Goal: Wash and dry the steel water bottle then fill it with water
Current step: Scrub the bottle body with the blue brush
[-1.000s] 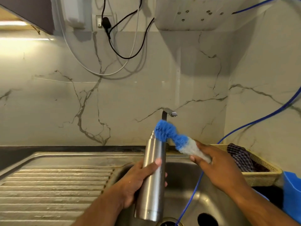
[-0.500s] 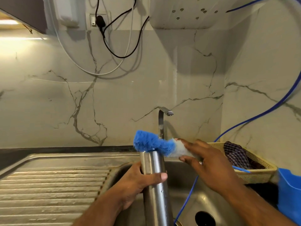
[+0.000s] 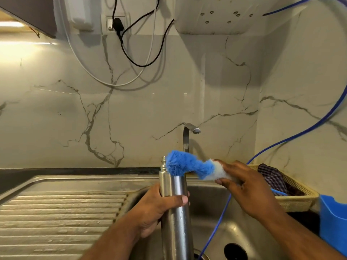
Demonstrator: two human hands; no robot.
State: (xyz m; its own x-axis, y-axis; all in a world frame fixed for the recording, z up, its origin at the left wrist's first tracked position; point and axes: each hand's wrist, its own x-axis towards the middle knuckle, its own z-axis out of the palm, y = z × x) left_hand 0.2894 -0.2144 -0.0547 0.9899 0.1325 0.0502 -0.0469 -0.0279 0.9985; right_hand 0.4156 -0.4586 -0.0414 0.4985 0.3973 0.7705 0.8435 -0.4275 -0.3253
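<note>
Left hand (image 3: pixel 155 209) grips steel bottle (image 3: pixel 175 212) upright over sink (image 3: pixel 216 218). Right hand (image 3: pixel 246 186) holds blue bottle brush (image 3: pixel 185 165), bristles against bottle neck.

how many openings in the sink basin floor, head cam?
2. A dark round hole lies right of the steel water bottle. A steel-rimmed drain sits at the bottle's foot, partly hidden by it. The bottle may hide more.

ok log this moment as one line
step: wash | left hand: grips steel bottle over sink | right hand: holds blue brush, bristles on bottle top
</note>
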